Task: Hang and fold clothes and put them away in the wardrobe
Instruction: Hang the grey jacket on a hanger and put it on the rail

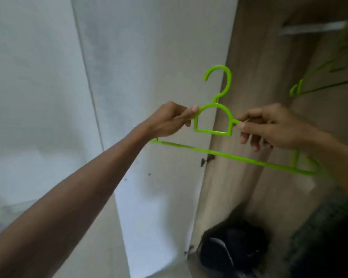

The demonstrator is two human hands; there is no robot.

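Both hands carry one bare green hanger (212, 119) at chest height before the open wardrobe (249, 97); left hand (167, 122) pinches its left shoulder, right hand (269, 127) pinches the right. Judged light, thin, stiff yet flexing plastic; best held near the neck. Beyond, another green hanger (317, 87) hangs inside.

No lettering, label, brand mark or number can be read anywhere in the view: the green hanger (213, 125), the wardrobe (255, 97) panels and the dark items (233, 249) at its bottom carry no legible text.
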